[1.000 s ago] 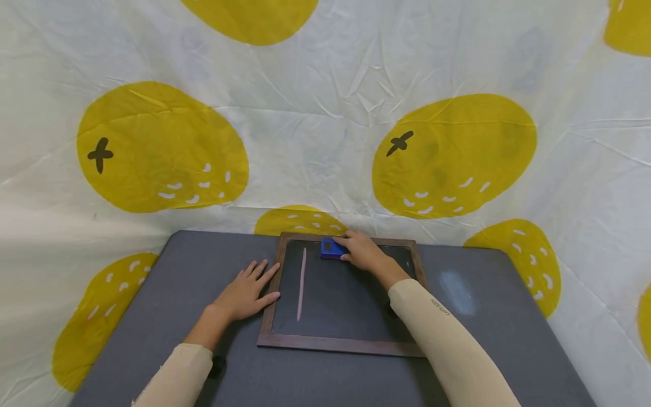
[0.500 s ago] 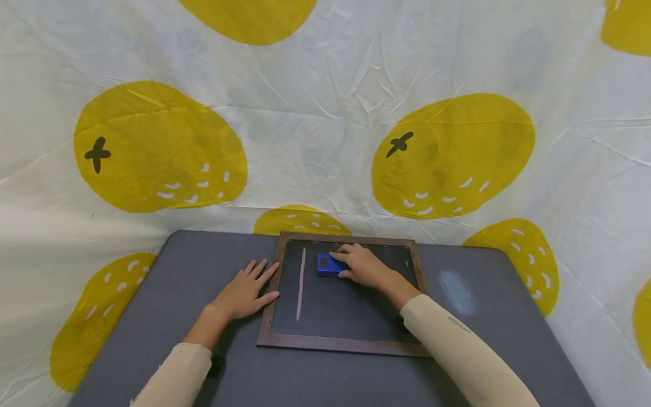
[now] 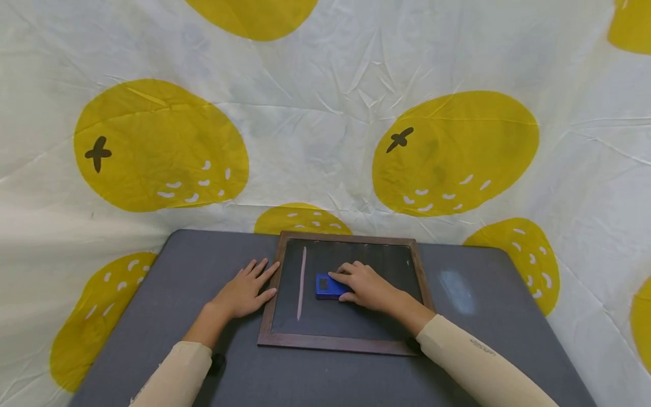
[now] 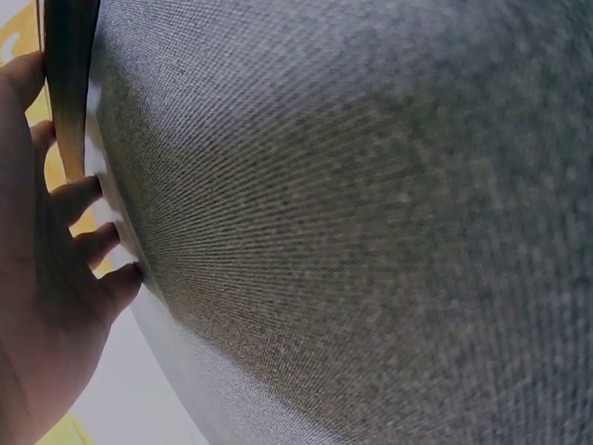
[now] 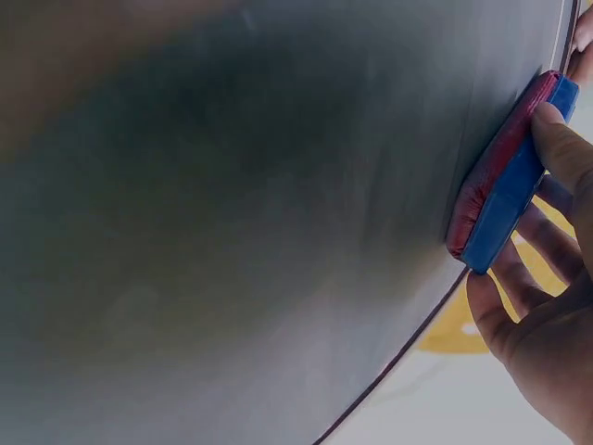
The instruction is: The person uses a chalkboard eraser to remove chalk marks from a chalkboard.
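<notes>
A blackboard (image 3: 335, 322) in a brown wooden frame lies on the grey table. One long pinkish chalk line (image 3: 302, 282) runs down its left part. My right hand (image 3: 368, 287) grips a blue chalkboard eraser (image 3: 325, 287) near the board's middle, right of the line. In the right wrist view, the eraser (image 5: 505, 199) shows a red pad against the dark surface, with thumb and fingers on its blue body. My left hand (image 3: 246, 293) is spread flat, its thumb and index fingertip at the frame's left edge; the left wrist view shows this hand (image 4: 56, 269) beside the frame.
A pale chalky smudge (image 3: 458, 292) marks the grey table (image 3: 325, 376) right of the board. Behind the far table edge hangs a white cloth (image 3: 310, 152) with large yellow fruit prints. Faint marks show near the board's top and right edges.
My right hand has drawn the eraser from the board's top edge down toward its middle, slightly leftward. The left hand stays in place, and the chalk line looks the same.
</notes>
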The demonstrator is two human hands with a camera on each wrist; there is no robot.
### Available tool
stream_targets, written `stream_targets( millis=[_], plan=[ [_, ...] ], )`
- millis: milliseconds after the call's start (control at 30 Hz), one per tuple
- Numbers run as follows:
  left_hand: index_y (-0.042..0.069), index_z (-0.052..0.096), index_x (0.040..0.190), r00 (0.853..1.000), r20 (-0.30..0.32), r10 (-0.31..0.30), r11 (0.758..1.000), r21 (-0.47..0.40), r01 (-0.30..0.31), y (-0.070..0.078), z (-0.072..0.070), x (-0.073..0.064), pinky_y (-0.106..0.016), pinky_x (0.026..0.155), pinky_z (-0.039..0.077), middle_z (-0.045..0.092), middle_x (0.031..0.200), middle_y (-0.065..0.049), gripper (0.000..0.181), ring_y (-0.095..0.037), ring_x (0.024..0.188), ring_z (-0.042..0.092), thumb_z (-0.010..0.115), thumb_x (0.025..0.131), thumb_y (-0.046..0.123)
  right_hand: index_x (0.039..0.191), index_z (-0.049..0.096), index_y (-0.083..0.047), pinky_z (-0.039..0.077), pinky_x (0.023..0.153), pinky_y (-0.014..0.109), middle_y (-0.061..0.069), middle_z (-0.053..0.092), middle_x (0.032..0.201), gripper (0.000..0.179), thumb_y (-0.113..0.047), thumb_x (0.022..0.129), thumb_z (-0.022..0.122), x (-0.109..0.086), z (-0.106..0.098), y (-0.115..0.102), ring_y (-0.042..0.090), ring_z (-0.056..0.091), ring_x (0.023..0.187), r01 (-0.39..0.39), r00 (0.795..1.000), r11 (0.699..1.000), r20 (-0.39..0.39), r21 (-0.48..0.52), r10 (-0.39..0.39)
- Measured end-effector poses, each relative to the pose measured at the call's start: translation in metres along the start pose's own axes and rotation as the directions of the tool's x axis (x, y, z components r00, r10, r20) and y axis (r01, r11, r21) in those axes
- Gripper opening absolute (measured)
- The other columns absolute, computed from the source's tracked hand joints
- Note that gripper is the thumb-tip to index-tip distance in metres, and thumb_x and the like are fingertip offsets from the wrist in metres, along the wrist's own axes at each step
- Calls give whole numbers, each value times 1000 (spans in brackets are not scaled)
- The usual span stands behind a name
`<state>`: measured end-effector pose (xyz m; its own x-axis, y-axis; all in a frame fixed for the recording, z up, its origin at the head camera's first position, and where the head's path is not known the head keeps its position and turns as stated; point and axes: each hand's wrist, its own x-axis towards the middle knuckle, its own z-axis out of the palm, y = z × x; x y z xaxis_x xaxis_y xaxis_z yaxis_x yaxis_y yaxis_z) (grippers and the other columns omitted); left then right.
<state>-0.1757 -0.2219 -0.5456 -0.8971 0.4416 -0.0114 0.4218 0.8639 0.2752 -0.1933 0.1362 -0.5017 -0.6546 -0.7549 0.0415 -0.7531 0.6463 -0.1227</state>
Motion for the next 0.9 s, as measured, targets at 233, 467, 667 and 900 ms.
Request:
stream_targets(
  millis=[233,467,667,900],
  plan=[
    [19,30,165,1000,3,15,1000,-11,-15,3,-4,0,-72,117,26,31,166,-25,68,-54,152,25,45,108,52,149,58,-15,51,84,38,8,64,131,64,-41,93,75,-18,0,-15,22,56,103,61,998,998,4,11,-61],
    [20,28,166,999,38,-15,999,-32,16,3,-8,2,-72,119,24,29,168,-22,67,-52,154,21,45,109,50,152,55,-16,51,86,37,5,62,134,66,-44,95,73,-28,-1,-26,20,56,106,86,995,996,49,30,-87],
    [20,27,166,998,57,-13,999,-32,15,4,-11,2,-71,120,24,28,168,-22,66,-51,155,20,44,109,49,152,54,-17,52,89,38,4,61,137,66,-46,96,71,-34,0,-33,20,56,109,87,994,995,62,45,-90],
    [21,26,166,998,66,-19,999,-28,21,4,-11,2,-71,120,23,26,169,-21,65,-51,155,19,45,109,47,152,55,-16,51,87,36,4,62,135,65,-46,96,71,-34,0,-36,19,55,107,103,994,994,43,28,-104]
  ],
)
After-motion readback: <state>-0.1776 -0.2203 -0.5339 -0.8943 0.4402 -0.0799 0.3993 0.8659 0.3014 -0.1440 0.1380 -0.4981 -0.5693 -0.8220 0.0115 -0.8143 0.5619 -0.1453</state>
